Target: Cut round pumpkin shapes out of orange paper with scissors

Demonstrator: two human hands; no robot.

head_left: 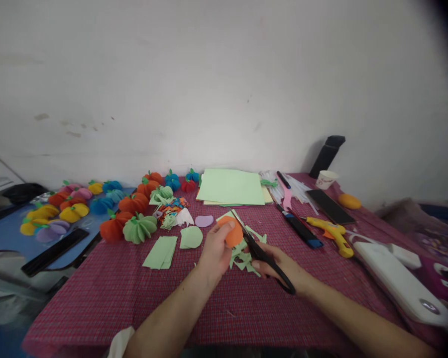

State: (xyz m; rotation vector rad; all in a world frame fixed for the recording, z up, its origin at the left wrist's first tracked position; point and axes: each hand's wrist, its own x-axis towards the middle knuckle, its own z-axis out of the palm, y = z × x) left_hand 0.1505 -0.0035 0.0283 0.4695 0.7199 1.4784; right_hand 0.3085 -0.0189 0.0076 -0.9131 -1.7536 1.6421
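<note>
My left hand (217, 249) pinches an orange paper circle (234, 235) together with a piece of light green paper (226, 216) that shows behind it. Black-handled scissors (259, 252) are in my right hand (280, 261), with the blades pointing away from me along the right edge of the papers. Whether the blades touch the paper is too small to tell. Light green paper scraps (242, 259) lie beneath both hands. Left of my left hand are a stack of cut green rounded pieces (191, 237), green rectangles (160, 252) and a purple piece (204, 221).
Colourful paper pumpkins (133, 203) crowd the table's left side and a blue table (80, 233) beside it. Green sheets (231, 186) lie by the wall. To the right are a utility knife (301, 228), a yellow glue gun (330, 231), a paper cup (326, 180) and a white device (399, 278).
</note>
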